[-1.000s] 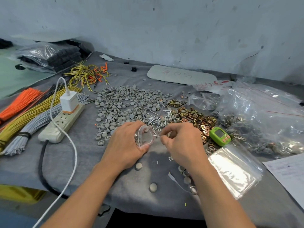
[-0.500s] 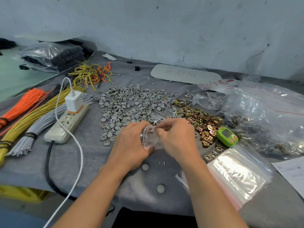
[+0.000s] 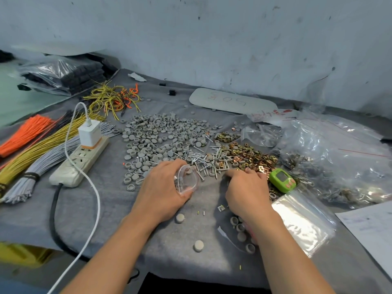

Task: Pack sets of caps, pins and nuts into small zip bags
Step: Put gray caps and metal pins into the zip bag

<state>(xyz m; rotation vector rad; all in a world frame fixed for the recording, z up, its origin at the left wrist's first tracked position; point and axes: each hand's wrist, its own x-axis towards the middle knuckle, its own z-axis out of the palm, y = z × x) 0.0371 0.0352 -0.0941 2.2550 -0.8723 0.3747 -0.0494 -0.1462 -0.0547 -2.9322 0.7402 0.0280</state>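
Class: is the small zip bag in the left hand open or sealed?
Open. The left hand holds the small zip bag with its mouth spread into a loop.

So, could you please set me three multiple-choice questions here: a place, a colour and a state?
1. Where does the green counter lie?
A. far left
B. just right of the right hand
C. at the very back
2. What colour is the charger in the power strip?
A. white
B. black
C. green
3. How is the small zip bag in the left hand?
A. sealed
B. lying flat
C. held with its mouth open
Answers: 1 B, it sits beside that hand's fingers; 2 A, its body is white; 3 C, the rim forms an open loop.
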